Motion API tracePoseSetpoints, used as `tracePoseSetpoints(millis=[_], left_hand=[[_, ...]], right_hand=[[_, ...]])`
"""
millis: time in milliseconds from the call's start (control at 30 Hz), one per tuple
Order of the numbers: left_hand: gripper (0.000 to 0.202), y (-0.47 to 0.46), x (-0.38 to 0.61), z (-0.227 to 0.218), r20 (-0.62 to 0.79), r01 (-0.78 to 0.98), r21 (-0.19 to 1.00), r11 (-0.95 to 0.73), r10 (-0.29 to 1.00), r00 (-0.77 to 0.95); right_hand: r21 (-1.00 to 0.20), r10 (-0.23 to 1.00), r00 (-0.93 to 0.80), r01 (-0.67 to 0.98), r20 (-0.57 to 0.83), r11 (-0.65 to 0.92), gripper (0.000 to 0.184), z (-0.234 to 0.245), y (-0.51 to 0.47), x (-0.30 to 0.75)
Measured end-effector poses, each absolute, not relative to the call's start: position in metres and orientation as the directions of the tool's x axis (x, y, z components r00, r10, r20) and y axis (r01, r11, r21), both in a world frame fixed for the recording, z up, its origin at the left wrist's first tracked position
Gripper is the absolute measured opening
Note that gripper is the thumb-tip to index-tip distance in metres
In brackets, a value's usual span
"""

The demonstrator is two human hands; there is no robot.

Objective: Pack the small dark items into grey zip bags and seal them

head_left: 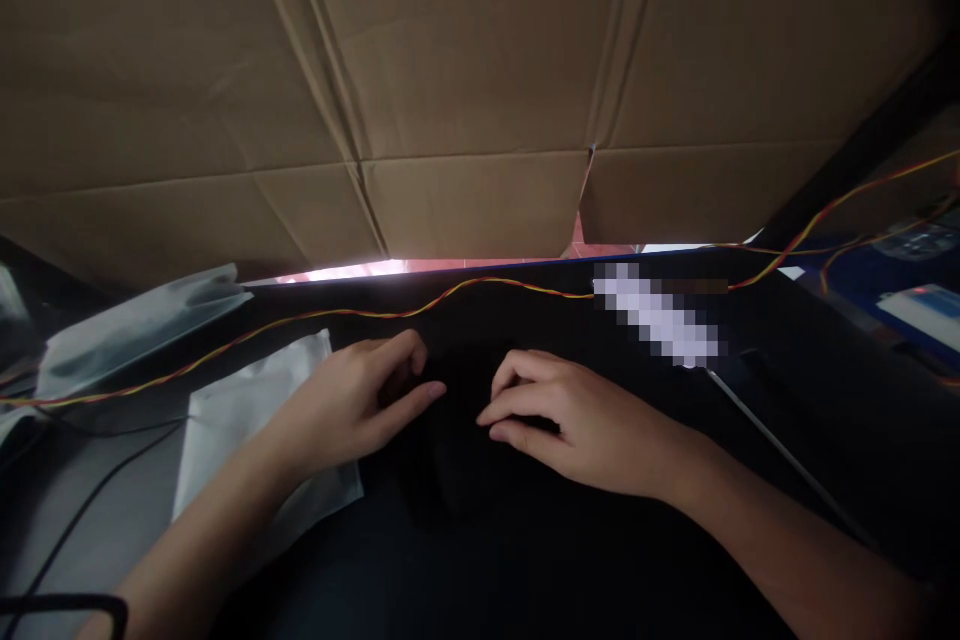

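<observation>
My left hand (375,395) hovers over the dark tabletop (480,560), its fingers curled loosely and the thumb held apart. Nothing shows in its grasp. Facing it, a short gap away, is my right hand (555,410), with fingers bent and a little spread and the thumb below them; I see nothing held there either. Between the two hands is a very dark patch that I cannot make out. Under my left wrist lies a translucent white pouch (240,410), partly covered by the forearm.
A second pouch (142,330) lies at the left. A twisted red and yellow wire (480,282) runs across the back. At the right are a blurred-out white item (660,320) and a thin rod (780,450). Cardboard (465,70) forms the back wall; black cables (97,485) lie left.
</observation>
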State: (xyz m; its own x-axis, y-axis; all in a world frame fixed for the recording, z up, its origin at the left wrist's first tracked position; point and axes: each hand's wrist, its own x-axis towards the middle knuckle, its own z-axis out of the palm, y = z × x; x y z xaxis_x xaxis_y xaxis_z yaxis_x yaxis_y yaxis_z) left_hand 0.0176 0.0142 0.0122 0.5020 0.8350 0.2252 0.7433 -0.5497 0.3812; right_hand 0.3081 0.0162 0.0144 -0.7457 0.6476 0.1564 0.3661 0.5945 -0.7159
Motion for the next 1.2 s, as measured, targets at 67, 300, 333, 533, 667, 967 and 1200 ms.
tracePoseSetpoints(millis=[67, 300, 333, 533, 667, 967, 1200], left_hand=[[0.024, 0.014, 0.016, 0.013, 0.247, 0.743, 0.353, -0.569, 0.822, 0.512], [0.019, 0.012, 0.011, 0.019, 0.318, 0.632, 0.279, -0.723, 0.691, 0.649], [0.022, 0.012, 0.012, 0.019, 0.299, 0.605, 0.282, -0.745, 0.667, 0.682], [0.017, 0.013, 0.015, 0.014, 0.218, 0.570, 0.350, -0.744, 0.656, 0.722], [0.018, 0.013, 0.017, 0.017, 0.244, 0.574, 0.365, -0.733, 0.670, 0.701], [0.041, 0.018, 0.003, 0.019, 0.404, 0.822, 0.030, -0.568, 0.759, 0.510], [0.049, 0.013, -0.039, 0.030, 0.492, 0.958, -0.038, -0.283, 0.829, 0.264]], right_hand=[[-0.758, 0.700, -0.683, 0.338, 0.210, 0.557, 0.019, 0.018, 0.018, 0.310], [-0.648, 0.748, -0.579, 0.441, 0.323, 0.621, 0.019, 0.018, 0.024, 0.313], [-0.623, 0.735, -0.599, 0.452, 0.317, 0.638, 0.019, 0.016, 0.024, 0.312], [-0.551, 0.695, -0.689, 0.506, 0.204, 0.664, 0.019, 0.009, 0.022, 0.309], [-0.580, 0.721, -0.654, 0.504, 0.228, 0.640, 0.020, 0.009, 0.023, 0.310], [-0.629, 0.816, -0.473, 0.534, 0.332, 0.566, 0.023, 0.007, 0.029, 0.313], [-0.593, 0.712, -0.592, 0.436, 0.378, 0.677, 0.023, 0.007, 0.021, 0.310]])
